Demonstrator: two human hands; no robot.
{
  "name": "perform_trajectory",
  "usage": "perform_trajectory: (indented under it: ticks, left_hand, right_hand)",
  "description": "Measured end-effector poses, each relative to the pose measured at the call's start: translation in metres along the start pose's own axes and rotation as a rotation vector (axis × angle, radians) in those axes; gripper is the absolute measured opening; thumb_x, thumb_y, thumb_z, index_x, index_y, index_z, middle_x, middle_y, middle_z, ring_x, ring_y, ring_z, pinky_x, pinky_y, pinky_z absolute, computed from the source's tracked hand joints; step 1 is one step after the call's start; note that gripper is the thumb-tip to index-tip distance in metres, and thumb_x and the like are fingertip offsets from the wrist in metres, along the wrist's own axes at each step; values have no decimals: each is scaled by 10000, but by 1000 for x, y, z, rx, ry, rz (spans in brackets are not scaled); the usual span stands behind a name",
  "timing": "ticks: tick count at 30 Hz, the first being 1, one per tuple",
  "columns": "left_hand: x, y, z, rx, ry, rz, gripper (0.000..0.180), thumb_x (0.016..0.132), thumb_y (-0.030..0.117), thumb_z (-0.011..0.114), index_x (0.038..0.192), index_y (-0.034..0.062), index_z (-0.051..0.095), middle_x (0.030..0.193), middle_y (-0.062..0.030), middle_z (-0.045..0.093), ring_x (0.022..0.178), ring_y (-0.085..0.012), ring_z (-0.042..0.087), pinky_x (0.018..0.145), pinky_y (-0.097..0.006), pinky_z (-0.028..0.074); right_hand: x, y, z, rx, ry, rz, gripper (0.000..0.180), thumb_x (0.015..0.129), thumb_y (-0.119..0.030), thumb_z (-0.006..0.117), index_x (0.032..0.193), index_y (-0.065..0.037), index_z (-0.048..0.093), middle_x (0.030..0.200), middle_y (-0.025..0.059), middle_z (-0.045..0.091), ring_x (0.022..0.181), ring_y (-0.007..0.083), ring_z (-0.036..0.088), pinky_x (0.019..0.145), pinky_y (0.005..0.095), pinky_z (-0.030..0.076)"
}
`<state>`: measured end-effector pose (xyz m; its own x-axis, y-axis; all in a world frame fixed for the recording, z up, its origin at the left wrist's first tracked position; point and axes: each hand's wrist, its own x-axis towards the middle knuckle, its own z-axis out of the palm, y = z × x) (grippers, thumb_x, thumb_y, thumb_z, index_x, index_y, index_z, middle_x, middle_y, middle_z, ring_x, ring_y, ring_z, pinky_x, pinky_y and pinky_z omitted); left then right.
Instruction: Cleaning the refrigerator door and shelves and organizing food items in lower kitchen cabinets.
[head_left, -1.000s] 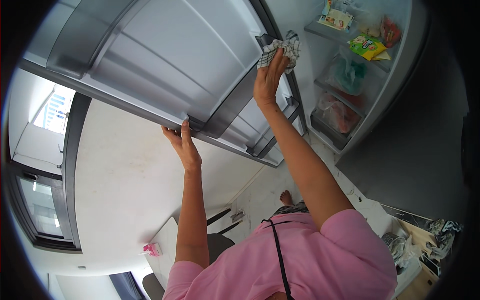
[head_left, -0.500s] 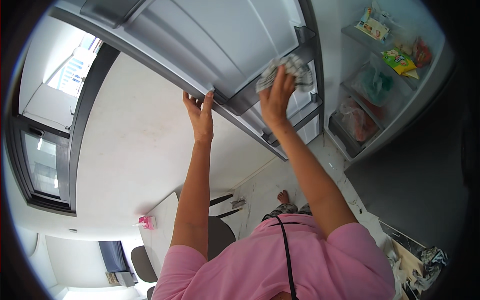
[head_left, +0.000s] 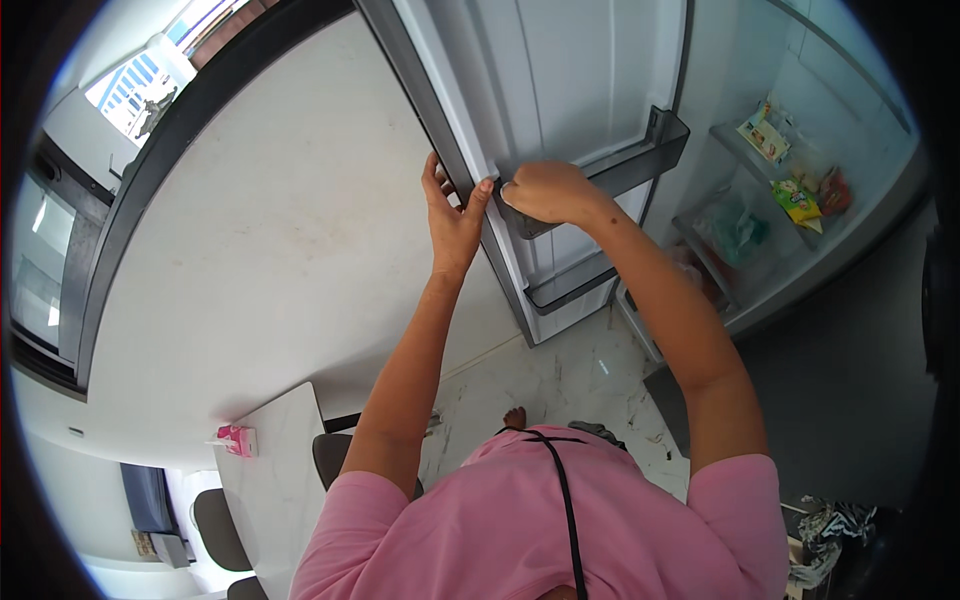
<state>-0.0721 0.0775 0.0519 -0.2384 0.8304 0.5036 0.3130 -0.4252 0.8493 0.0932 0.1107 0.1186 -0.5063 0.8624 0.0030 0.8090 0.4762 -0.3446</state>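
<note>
I see the left hand (head_left: 458,225) gripping the fridge door (head_left: 580,85) — right hand (head_left: 550,192) curled at its grey shelf (head_left: 642,166), on what I can't tell.

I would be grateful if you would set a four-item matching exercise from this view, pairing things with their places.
Column one:
1. Left hand
2. Right hand
3. Pink box
4. Yellow-green packet

Column two:
A. On the white table
B. Curled at a door bin
C. On a fridge shelf
D. Around the door edge, thumb on the inner side

Right pairs: 1-D, 2-B, 3-A, 4-C.
</note>
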Motion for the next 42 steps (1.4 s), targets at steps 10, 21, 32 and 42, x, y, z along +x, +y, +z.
perform_trajectory:
  ticks: [10, 21, 32, 42]
  left_hand:
    - [-6, -17, -21, -127, -44, -17, 784, 855, 305, 692, 1461, 115, 232, 1368, -195, 419, 1161, -281, 494, 885, -391, 479]
    - [-154, -71, -94, 88, -225, -283, 618, 826, 167, 686, 1384, 166, 419, 1455, -75, 361, 1237, -271, 452, 924, -423, 446]
    - [-202, -70, -122, 0, -324, -297, 257, 880, 122, 608, 1132, 83, 636, 1294, -104, 539, 1071, -230, 562, 831, -331, 464]
    - [-227, -91, -171, 23, -227, -512, 288, 951, 249, 521, 904, 30, 700, 1218, -163, 582, 1059, -247, 566, 836, -329, 447]
  right_hand:
    - [-2, -69, -43, 854, 993, -398, 150, 818, -5, 604, 958, 37, 568, 813, 77, 620, 730, 166, 585, 691, 320, 468]
    - [9, -21, 23, 514, 638, -184, 237, 782, 55, 511, 1018, 31, 512, 899, 164, 621, 840, 322, 611, 787, 350, 474]
    - [18, -8, 16, 508, 403, 1, 176, 778, 75, 511, 933, 9, 564, 828, 36, 587, 786, 113, 548, 695, 251, 440]
    - [37, -117, -106, -679, 1190, -841, 409, 774, -17, 598, 1179, -67, 578, 1282, 111, 514, 1193, 290, 473, 1002, 441, 346]
